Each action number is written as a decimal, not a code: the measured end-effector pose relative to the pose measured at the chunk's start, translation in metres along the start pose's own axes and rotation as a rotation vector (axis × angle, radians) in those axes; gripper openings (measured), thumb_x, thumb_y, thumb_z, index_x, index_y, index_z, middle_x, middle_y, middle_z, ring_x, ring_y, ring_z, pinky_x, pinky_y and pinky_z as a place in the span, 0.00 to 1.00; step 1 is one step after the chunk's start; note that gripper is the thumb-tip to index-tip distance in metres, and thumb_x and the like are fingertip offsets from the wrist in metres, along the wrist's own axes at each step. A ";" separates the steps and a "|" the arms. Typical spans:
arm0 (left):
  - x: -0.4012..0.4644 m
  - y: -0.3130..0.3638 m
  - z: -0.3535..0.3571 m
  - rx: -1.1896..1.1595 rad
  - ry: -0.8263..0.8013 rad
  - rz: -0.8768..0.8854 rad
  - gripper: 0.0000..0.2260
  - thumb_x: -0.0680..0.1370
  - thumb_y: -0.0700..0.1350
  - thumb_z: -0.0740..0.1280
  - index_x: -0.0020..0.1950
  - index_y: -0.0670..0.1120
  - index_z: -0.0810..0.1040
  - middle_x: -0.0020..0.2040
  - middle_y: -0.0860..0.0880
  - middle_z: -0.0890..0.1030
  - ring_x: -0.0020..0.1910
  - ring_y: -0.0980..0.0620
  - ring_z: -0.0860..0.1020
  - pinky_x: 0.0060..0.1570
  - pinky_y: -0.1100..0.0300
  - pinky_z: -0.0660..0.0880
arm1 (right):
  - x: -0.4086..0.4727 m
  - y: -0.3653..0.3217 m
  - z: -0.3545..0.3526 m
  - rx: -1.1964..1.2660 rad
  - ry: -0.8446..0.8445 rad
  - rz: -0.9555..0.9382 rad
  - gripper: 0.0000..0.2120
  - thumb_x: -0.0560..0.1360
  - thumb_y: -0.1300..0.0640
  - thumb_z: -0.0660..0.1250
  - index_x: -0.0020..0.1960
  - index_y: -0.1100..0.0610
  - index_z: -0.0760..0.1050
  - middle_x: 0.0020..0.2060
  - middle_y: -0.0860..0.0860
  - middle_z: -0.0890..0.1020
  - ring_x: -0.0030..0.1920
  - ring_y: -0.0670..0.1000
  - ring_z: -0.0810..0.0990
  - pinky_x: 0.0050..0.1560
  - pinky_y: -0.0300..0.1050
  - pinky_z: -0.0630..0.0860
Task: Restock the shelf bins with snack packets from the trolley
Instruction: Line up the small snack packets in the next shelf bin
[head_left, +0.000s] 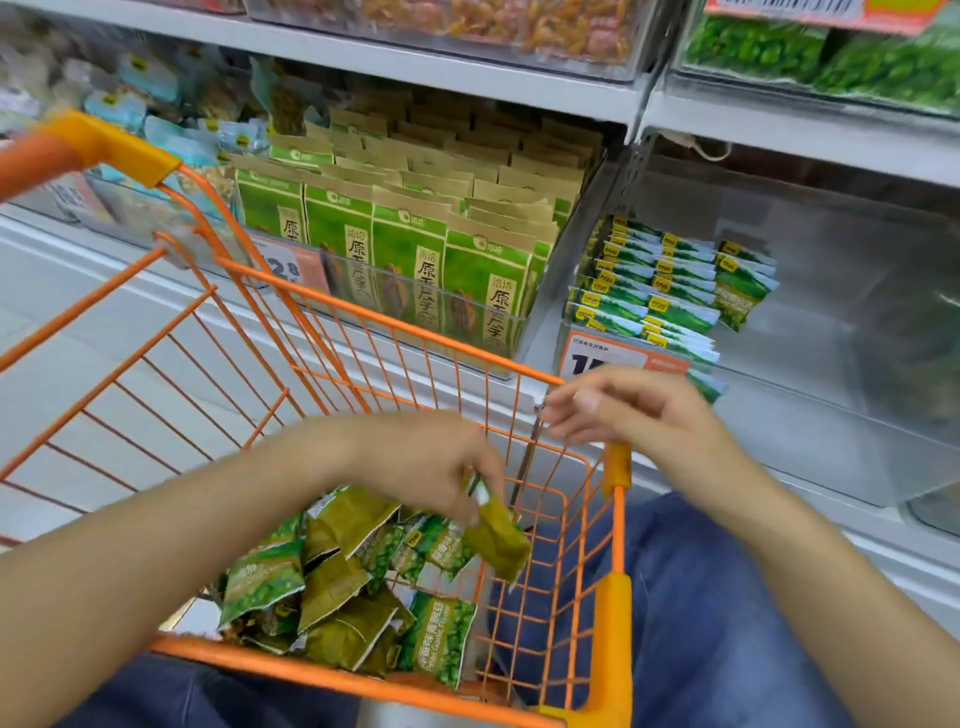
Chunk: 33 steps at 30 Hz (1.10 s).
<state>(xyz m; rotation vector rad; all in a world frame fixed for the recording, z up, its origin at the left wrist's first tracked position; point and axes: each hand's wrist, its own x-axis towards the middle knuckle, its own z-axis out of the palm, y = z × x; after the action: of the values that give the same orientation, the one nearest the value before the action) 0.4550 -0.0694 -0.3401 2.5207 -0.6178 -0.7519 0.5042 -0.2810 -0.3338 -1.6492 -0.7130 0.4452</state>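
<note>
left hand reaches down into the orange wire trolley, fingers curled round one green snack packet, pinching it by its top edge so it hangs tilted just above the pile. right hand hovers over the trolley's far right corner, fingers loosely bent & holding nothing; looks like it's clear of the rim, tho motion blur makes that hard to tell.

rest of the packets lie in a loose heap in the near end of the trolley, some face up w/ green pea print, others showing a plain olive back.

in front, right of the shelf upright, a clear shelf bin holds matching green packets stacked in rows at its left side, w/ one more packet standing just beside them; the rest of the bin's floor is bare. an orange price tag sits on the bin front, just above the right hand.

left of the upright, another bin is packed w/ tall green & tan bags standing upright in rows. blue denim shows below the arms.
</note>
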 end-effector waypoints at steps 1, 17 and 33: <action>-0.008 -0.001 -0.013 -0.102 0.113 0.026 0.09 0.74 0.41 0.70 0.52 0.51 0.83 0.48 0.53 0.82 0.39 0.61 0.78 0.36 0.73 0.69 | 0.001 -0.002 -0.004 0.041 0.055 0.023 0.06 0.74 0.57 0.66 0.47 0.58 0.80 0.42 0.53 0.85 0.43 0.51 0.84 0.45 0.40 0.80; -0.012 0.010 -0.015 -0.573 0.963 0.273 0.14 0.69 0.33 0.63 0.38 0.50 0.82 0.52 0.53 0.78 0.55 0.57 0.77 0.46 0.67 0.75 | 0.007 -0.030 0.017 0.190 0.069 0.256 0.13 0.68 0.54 0.70 0.52 0.56 0.79 0.46 0.54 0.85 0.45 0.51 0.84 0.37 0.40 0.81; 0.118 0.028 -0.022 0.388 0.724 0.105 0.26 0.78 0.60 0.50 0.64 0.45 0.75 0.60 0.47 0.78 0.65 0.46 0.71 0.66 0.54 0.62 | 0.027 0.001 -0.166 -0.493 0.824 0.385 0.18 0.66 0.56 0.77 0.51 0.54 0.74 0.49 0.55 0.81 0.48 0.53 0.79 0.43 0.43 0.73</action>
<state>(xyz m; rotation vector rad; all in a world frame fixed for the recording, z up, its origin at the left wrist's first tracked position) 0.5490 -0.1481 -0.3561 2.8009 -0.6572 0.3650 0.6310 -0.3857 -0.2982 -2.2165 0.1368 -0.1865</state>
